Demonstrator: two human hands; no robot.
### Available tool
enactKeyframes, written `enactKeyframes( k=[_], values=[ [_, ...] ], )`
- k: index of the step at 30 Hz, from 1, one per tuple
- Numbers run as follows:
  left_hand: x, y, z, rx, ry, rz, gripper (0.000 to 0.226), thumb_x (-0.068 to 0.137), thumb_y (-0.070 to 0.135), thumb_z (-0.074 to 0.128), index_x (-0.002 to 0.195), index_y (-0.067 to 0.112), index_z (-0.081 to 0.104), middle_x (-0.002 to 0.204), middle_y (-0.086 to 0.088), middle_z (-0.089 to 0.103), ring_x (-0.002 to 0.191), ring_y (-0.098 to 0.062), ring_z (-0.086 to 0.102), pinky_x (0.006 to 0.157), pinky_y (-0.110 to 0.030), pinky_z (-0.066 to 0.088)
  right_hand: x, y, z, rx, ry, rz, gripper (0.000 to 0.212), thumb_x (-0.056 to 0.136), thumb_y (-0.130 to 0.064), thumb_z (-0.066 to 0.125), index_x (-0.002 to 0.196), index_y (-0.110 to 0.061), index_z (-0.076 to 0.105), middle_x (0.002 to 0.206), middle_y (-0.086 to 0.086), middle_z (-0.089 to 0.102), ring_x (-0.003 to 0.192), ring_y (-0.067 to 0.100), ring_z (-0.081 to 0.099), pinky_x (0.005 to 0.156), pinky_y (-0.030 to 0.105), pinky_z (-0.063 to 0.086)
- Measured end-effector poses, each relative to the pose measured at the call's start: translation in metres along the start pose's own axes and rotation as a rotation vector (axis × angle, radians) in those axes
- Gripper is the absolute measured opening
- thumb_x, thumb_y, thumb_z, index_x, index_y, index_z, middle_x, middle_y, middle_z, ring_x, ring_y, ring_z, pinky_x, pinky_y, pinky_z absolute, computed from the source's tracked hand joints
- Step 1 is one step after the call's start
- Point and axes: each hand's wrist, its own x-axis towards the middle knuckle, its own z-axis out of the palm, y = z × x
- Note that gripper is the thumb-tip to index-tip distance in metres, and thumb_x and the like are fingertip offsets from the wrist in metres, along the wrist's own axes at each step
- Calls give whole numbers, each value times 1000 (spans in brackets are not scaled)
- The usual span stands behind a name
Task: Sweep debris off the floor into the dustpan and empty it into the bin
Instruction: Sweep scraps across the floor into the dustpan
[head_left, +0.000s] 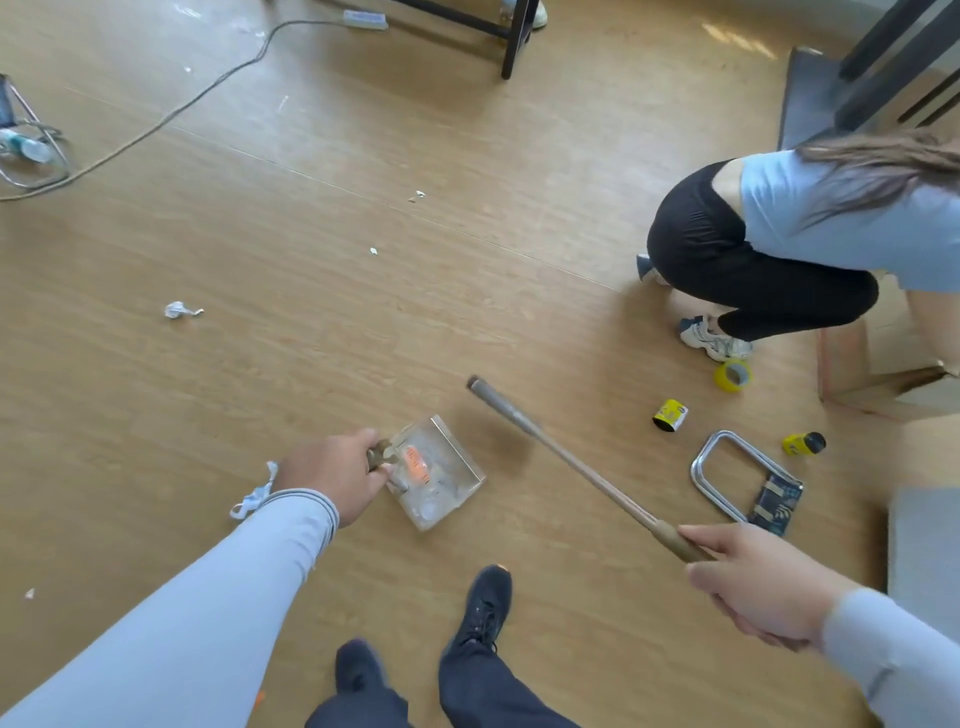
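My left hand (337, 475) grips the handle of the dustpan (439, 470), which already holds debris, low over the floor (322, 218). My right hand (748, 582) is curled round the broom handle (561, 457), its end pointing up and away. Paper scraps (179, 310) lie to the left; a crouching person (779, 249), tape roll (731, 375), two yellow containers (670, 414) and a metal frame (727, 473) crowd the right

We see a tan wood-grain floor (363, 322), a clear dustpan (441, 475) holding something orange, white scraps (179, 310) at left, yellow tape (732, 375), a yellow-and-black can (670, 414), pale blue sleeves (218, 597) and black shoes (485, 603).
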Motion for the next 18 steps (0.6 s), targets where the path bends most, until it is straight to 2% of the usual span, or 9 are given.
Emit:
enactKeyframes(
  k=[3,6,9,12,15,18],
  values=[
    [-2,-2,1,0,-6,1,28,96,52,55,119,36,59,100,12,70,88,-19,66,67,-29,50,28,-24,43,-179,65,-19,48,97,-20,46,142,-36,48,79,2,58,51,20,50,38,20,38],
    [-2,-4,3,16,-6,18,29,97,52,53,121,35,57,101,12,70,82,-18,62,63,-28,49,39,-46,83,-237,-19,0,45,98,-14,41,139,-27,50,89,3,56,60,22,52,37,19,39],
    [0,-6,2,9,-10,30,30,97,52,53,121,35,57,102,12,71,82,-18,65,63,-29,52,26,-50,80,-119,-223,27,39,96,-12,46,134,-21,54,76,6,53,53,20,46,39,23,41],
    [0,-13,-1,2,-34,47,30,97,51,52,122,35,55,105,10,72,89,-20,68,69,-31,55,6,-39,48,63,-239,47,41,93,-13,54,131,-30,56,59,7,52,40,18,39,42,21,32],
    [-9,-28,-3,-25,-63,58,29,98,50,51,121,33,55,105,9,72,91,-21,69,69,-31,53,-17,-36,31,191,-222,46,40,95,-13,57,132,-29,57,64,10,54,42,17,38,43,22,29],
    [-20,-50,-13,-65,-70,53,31,98,50,50,125,34,54,105,11,71,91,-19,69,65,-30,49,-36,-58,34,192,-184,-8,35,96,-13,56,125,-32,59,67,12,54,42,18,38,42,22,31]
  ],
)
